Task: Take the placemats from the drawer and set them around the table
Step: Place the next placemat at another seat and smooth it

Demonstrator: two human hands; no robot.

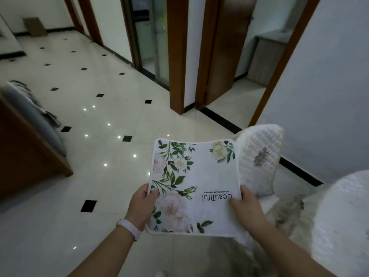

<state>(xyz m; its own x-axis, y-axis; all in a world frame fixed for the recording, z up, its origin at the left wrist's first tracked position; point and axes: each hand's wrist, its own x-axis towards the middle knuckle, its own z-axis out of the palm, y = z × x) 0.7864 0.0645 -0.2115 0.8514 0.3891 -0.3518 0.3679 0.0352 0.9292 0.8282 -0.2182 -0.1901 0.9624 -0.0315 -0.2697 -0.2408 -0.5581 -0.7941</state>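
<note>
Head view looks down on a floral placemat held roughly flat in the air above the tiled floor, straight ahead of the person. The left hand grips its near left edge, thumb on top and the other fingers hidden underneath; the right hand pinches the near right edge likewise. The printed side (pale roses, green leaves, the word "Beautiful" upside down) faces up. A white band circles the left wrist. Just beside the placemat's right edge stands a chair back in a white quilted cover.
</note>
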